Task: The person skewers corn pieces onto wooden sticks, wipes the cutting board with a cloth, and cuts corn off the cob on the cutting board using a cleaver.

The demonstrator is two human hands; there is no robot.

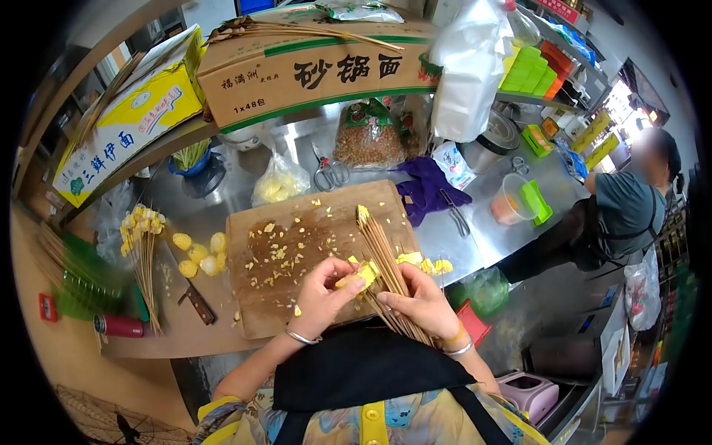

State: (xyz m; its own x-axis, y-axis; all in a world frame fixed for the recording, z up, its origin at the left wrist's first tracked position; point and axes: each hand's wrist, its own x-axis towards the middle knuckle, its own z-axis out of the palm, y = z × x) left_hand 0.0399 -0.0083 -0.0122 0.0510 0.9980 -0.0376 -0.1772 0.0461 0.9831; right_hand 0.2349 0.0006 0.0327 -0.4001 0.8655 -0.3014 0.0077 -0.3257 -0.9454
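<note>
My left hand (323,294) pinches a yellow piece of corn (359,277) over the front of the wooden cutting board (282,222). Beside it, my right hand (424,305) is closed around a bundle of wooden skewers (387,256), and a bit of corn shows at the bundle's far tip. The corn piece is close to the skewers; whether a skewer has entered it I cannot tell. More corn pieces (424,262) lie at the board's right edge. Yellow crumbs are scattered across the board.
Left of the board are peeled corn cobs (199,254), skewered corn (142,226), a knife (199,305) and a red can (119,325). Behind it are scissors (327,174), a bag of peanuts (369,137) and a purple cloth (432,189). Another person (630,208) is at the right.
</note>
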